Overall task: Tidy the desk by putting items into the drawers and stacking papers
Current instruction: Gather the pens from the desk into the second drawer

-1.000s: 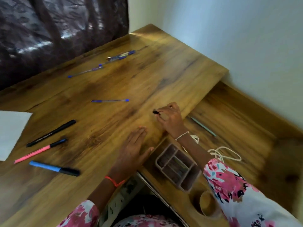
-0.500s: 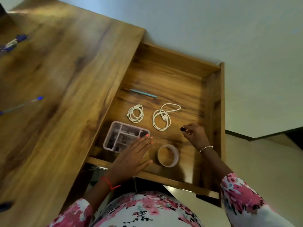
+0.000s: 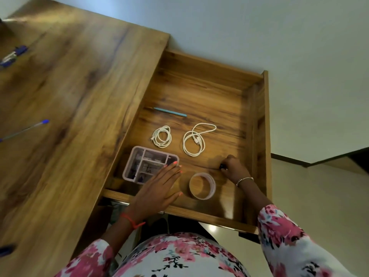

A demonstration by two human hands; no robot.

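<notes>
Drawer (image 3: pixel 257 124) pulled open at the right of the desk (image 3: pixel 75 108). My right hand (image 3: pixel 234 168) is down on the drawer floor near the right wall, fingers pinched together on a small dark object (image 3: pixel 222 166); only a dark tip shows past my knuckles, can't tell what it is. My left hand (image 3: pixel 157 190) hangs flat, fingers spread apart and holding nothing, over the front of the drawer; fingertips overlap the near right corner of the pink organizer tray (image 3: pixel 147 163), can't tell if they touch it. Tray's contents are blurred, compartments just look like small dark and pale bits.

Tape roll (image 3: pixel 202 185) lies flat between my two hands, just beside the left one. Behind it two white coiled cables: smaller one (image 3: pixel 161 135) left, bigger one (image 3: pixel 194 140) right with a loose end looping back. Teal pen (image 3: pixel 169 112) lies farther back, apart from the cables.

On the desk a clear pen with blue cap (image 3: pixel 26 128), far end cut off by the frame edge. Blue pens (image 3: pixel 14 55) at the upper left, smeared, count unclear. A dark blue thing (image 3: pixel 7 249) at the lower left edge, mostly cut off. Left side of the drawer runs under the desk top, hidden there. Floral sleeves (image 3: pixel 283 232) at the bottom.
</notes>
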